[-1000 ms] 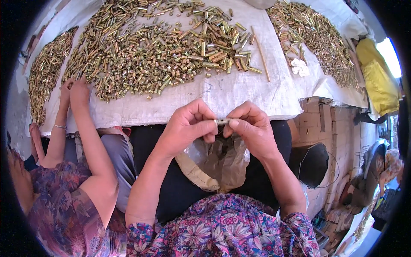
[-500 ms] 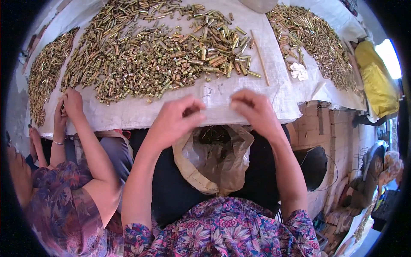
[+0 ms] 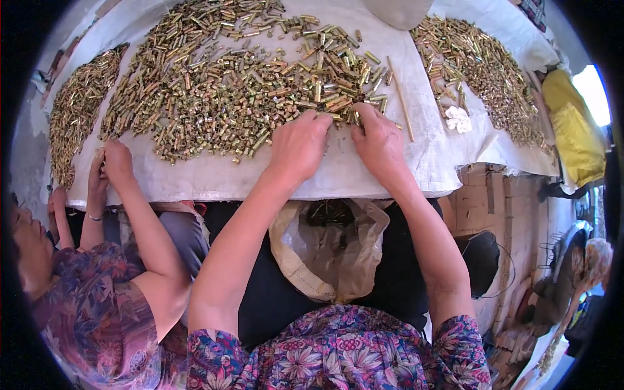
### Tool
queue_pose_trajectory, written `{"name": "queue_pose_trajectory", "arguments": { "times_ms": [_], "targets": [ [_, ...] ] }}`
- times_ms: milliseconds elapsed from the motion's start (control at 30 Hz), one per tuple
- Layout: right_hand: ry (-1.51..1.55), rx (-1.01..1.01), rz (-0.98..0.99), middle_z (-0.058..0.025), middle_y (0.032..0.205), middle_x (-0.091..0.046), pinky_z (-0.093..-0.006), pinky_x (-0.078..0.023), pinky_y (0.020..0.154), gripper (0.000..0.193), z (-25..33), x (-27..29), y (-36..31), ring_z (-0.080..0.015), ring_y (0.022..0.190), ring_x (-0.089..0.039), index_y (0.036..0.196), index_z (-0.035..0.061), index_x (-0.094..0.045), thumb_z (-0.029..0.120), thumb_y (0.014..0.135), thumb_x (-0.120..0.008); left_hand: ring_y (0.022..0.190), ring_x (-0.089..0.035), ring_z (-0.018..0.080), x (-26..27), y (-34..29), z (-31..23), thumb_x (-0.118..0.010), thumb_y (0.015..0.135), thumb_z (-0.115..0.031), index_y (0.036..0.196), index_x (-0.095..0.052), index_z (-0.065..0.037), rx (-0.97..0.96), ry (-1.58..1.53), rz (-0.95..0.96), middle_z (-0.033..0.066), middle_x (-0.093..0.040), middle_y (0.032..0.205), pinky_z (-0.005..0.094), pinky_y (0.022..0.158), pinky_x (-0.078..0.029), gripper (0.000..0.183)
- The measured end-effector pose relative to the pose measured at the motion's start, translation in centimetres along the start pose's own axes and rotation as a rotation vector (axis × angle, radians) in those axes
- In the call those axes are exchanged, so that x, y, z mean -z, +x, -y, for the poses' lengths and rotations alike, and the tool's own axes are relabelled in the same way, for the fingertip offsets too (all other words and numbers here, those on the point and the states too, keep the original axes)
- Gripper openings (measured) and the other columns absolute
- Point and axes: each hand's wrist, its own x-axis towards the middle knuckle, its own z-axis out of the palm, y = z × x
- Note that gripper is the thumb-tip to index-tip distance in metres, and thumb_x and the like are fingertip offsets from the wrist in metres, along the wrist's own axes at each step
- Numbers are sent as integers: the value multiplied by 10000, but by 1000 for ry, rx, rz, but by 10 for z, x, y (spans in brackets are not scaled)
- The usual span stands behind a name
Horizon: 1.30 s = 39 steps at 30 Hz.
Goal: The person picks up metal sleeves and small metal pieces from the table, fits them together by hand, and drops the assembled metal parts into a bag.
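Comparing with half a second earlier: both hands had moved up the frame, from the near edge of the white woven sheet [image 3: 364, 172] above the lap into the lower right fringe of the big pile of brass tubes [image 3: 240, 84], upper centre.

The tubes lay in no common direction; those beside the fingertips mostly ran their long axes aslant, lower left to upper right.

Left hand [image 3: 300, 144]: palm down, fingers curled narrow, tips on tubes at the pile's edge. Whether any tube was pinched could not be told.

Right hand [image 3: 379, 140]: palm down, fingers bent close together, tips touching tubes just beside the left hand. Grip likewise not discernible.

A crumpled tan plastic bag [image 3: 331, 250] sat open in the lap, lower centre. Another person's hands [image 3: 107, 166] rested at the sheet's left edge.
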Motion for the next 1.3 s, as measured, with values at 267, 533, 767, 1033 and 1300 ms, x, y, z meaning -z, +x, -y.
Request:
{"name": "queue_pose_trajectory", "arguments": {
  "times_ms": [267, 533, 767, 1033, 1300],
  "targets": [
    [747, -413, 249, -29, 765, -609, -252, -462, 638, 176, 17, 42, -40, -94, 678, -555, 1029, -3, -610, 51, 863, -588, 731, -617, 173, 24, -38, 5, -612, 861, -93, 1005, -590, -30, 162, -873, 111, 71, -623, 848, 301, 662, -507, 159],
    [1184, -554, 343, -26, 726, -608, -224, -456, 653, 115, 52, 63, -69, -80, 678, -558, 975, -6, -642, 29, 896, -566, 715, -609, 91, 37, -76, -14, -556, 935, -100, 1085, -575, -1, 343, -1330, 244, 42, -621, 863, 238, 649, -510, 181],
    [1220, -559, 330, -37, 729, -615, -229, -463, 647, 106, 58, 61, -74, -92, 669, -570, 982, -6, -626, 40, 901, -574, 764, -642, 115, 44, -82, -16, -525, 969, -152, 1133, -567, -4, 279, -1242, 316, 60, -644, 880, 243, 684, -517, 225],
    [1260, -566, 329, -47, 734, -618, -231, -469, 633, 75, 57, 60, -77, -105, 656, -578, 957, -5, -601, 41, 909, -565, 748, -637, 108, 37, -83, -13, -543, 964, -172, 1101, -581, -3, 315, -1281, 188, 55, -644, 873, 238, 677, -511, 221],
    [1279, -588, 341, -48, 736, -615, -232, -469, 633, 73, 58, 60, -78, -106, 654, -574, 953, -5, -598, 43, 914, -558, 668, -597, 106, 40, -89, -11, -583, 905, -109, 1022, -561, -29, 414, -1516, 249, 42, -625, 786, 237, 618, -497, 144]
  ]
}}
